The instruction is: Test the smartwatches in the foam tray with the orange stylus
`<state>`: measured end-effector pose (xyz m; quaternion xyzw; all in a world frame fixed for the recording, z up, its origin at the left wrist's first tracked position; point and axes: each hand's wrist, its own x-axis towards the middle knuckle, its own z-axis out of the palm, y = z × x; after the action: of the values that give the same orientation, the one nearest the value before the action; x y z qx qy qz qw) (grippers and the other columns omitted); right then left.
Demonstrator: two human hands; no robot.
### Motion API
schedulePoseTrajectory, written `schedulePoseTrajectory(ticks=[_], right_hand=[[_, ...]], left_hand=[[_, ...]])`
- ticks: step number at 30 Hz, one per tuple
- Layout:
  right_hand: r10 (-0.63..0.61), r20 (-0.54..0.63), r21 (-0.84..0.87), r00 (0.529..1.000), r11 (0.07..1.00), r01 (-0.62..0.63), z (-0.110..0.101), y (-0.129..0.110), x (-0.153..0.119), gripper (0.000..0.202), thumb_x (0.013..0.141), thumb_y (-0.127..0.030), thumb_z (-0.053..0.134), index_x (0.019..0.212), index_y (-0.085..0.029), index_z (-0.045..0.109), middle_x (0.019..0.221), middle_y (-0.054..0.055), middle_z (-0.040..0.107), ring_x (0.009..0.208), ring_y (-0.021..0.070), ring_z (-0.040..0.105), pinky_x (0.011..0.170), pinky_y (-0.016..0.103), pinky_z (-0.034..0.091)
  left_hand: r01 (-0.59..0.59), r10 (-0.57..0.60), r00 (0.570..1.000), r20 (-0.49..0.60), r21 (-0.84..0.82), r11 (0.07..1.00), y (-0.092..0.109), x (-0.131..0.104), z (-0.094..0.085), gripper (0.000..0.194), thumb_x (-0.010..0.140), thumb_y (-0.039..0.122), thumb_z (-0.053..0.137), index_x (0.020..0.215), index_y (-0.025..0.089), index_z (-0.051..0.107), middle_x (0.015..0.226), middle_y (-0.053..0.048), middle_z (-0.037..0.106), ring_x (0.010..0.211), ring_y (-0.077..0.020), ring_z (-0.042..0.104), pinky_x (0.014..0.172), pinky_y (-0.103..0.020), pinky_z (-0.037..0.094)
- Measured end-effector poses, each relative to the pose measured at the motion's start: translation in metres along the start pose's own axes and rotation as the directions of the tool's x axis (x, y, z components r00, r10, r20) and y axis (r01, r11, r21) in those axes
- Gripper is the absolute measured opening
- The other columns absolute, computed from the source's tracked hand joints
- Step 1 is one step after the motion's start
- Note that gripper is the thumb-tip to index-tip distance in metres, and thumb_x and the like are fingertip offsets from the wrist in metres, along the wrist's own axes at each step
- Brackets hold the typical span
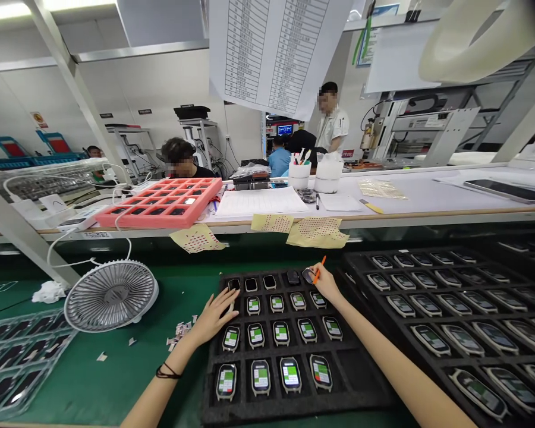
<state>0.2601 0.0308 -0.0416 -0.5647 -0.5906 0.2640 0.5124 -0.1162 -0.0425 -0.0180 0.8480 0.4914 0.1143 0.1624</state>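
Observation:
My right hand [324, 284] pinches a thin orange pen-like stick [320, 269] at the far right corner of a black foam tray [361, 371]. Its fingertips are over a smartwatch [308, 275] in the back row, partly hidden by the hand. Across the tray's left side lies my left hand [216, 315], fingers stretched out over a watch [230, 306] that they partly cover. Most other watches in the tray, such as a lit smartwatch [290, 374], show green and white screens. Those in the back row, like a dark watch [269, 282], have black screens.
To the right stands another black tray of watches [428, 303]. On the left are a fan [111, 295], small paper scraps [178, 336] and a clear plastic tray [27, 356]. A shelf above carries a pink foam tray [160, 202], papers and a pen cup [299, 176]. People are beyond it.

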Motion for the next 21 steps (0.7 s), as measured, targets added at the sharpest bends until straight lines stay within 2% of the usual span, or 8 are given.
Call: schedulePoseTrajectory(ticks=[4, 6, 9, 13, 17, 19, 21], right_hand=[[-0.084, 0.057, -0.229, 0.995, 0.969, 0.095, 0.002, 0.001, -0.007, 0.017, 0.069, -0.017, 0.047, 0.065, -0.025, 0.033, 0.067, 0.001, 0.055, 0.064, 0.0193, 0.054, 0.058, 0.028, 0.04], [-0.116, 0.082, -0.337, 0.99, 0.932, 0.137, 0.003, -0.002, -0.01, 0.017, 0.068, -0.012, 0.045, 0.067, -0.025, 0.034, 0.069, 0.001, 0.053, 0.064, 0.0192, 0.052, 0.058, 0.027, 0.037], [-0.139, 0.125, -0.477, 0.982, 0.86, 0.183, 0.003, -0.01, -0.015, 0.018, 0.068, -0.005, 0.044, 0.071, -0.023, 0.04, 0.073, 0.003, 0.054, 0.071, 0.0204, 0.051, 0.06, 0.027, 0.033], [-0.125, 0.169, -0.609, 0.978, 0.767, 0.204, -0.004, -0.022, -0.019, 0.021, 0.071, -0.001, 0.044, 0.071, -0.021, 0.042, 0.071, 0.005, 0.055, 0.073, 0.0226, 0.052, 0.064, 0.029, 0.031], [-0.121, 0.201, -0.659, 0.972, 0.718, 0.226, -0.01, -0.039, -0.025, 0.017, 0.077, -0.006, 0.047, 0.071, -0.022, 0.041, 0.069, 0.005, 0.055, 0.074, 0.0247, 0.054, 0.067, 0.032, 0.033], [-0.135, 0.234, -0.644, 0.963, 0.72, 0.257, -0.004, -0.05, -0.032, 0.014, 0.084, -0.014, 0.046, 0.072, -0.022, 0.041, 0.073, 0.006, 0.056, 0.076, 0.0243, 0.055, 0.068, 0.032, 0.036], [-0.141, 0.293, -0.603, 0.946, 0.741, 0.297, 0.01, -0.06, -0.041, 0.015, 0.088, -0.02, 0.043, 0.073, -0.023, 0.041, 0.075, 0.005, 0.057, 0.073, 0.0212, 0.056, 0.067, 0.029, 0.039]], left_hand=[[0.024, -0.029, 0.993, 0.11, 0.049, 0.999, 0.009, -0.003, 0.0, 0.047, 0.097, 0.052, 0.02, 0.143, 0.042, 0.024, 0.154, 0.005, 0.017, 0.142, -0.0246, 0.012, 0.113, -0.056, 0.01], [0.065, -0.074, 0.993, 0.091, 0.092, 0.994, 0.013, -0.002, 0.003, 0.049, 0.096, 0.052, 0.019, 0.144, 0.04, 0.023, 0.155, 0.003, 0.014, 0.143, -0.0247, 0.011, 0.113, -0.055, 0.01], [0.121, -0.122, 0.993, 0.001, 0.134, 0.984, 0.017, 0.003, 0.013, 0.05, 0.097, 0.049, 0.021, 0.145, 0.036, 0.021, 0.155, -0.002, 0.014, 0.142, -0.0258, 0.012, 0.111, -0.057, 0.011], [0.141, -0.131, 0.986, -0.103, 0.101, 0.985, 0.016, 0.007, 0.021, 0.047, 0.098, 0.041, 0.029, 0.144, 0.035, 0.026, 0.153, -0.006, 0.024, 0.141, -0.0285, 0.018, 0.108, -0.06, 0.016], [0.12, -0.111, 0.978, -0.177, 0.044, 0.992, 0.011, 0.0, 0.013, 0.042, 0.094, 0.041, 0.04, 0.134, 0.032, 0.045, 0.145, -0.008, 0.041, 0.132, -0.0301, 0.037, 0.106, -0.053, 0.029], [0.103, -0.093, 0.972, -0.215, 0.036, 0.994, 0.009, -0.005, 0.006, 0.034, 0.091, 0.04, 0.045, 0.122, 0.03, 0.057, 0.132, -0.007, 0.054, 0.12, -0.0293, 0.05, 0.098, -0.047, 0.039], [0.104, -0.093, 0.969, -0.231, 0.035, 0.994, 0.01, -0.008, 0.0, 0.028, 0.089, 0.038, 0.05, 0.112, 0.028, 0.062, 0.117, -0.006, 0.062, 0.109, -0.0281, 0.056, 0.088, -0.042, 0.045]])
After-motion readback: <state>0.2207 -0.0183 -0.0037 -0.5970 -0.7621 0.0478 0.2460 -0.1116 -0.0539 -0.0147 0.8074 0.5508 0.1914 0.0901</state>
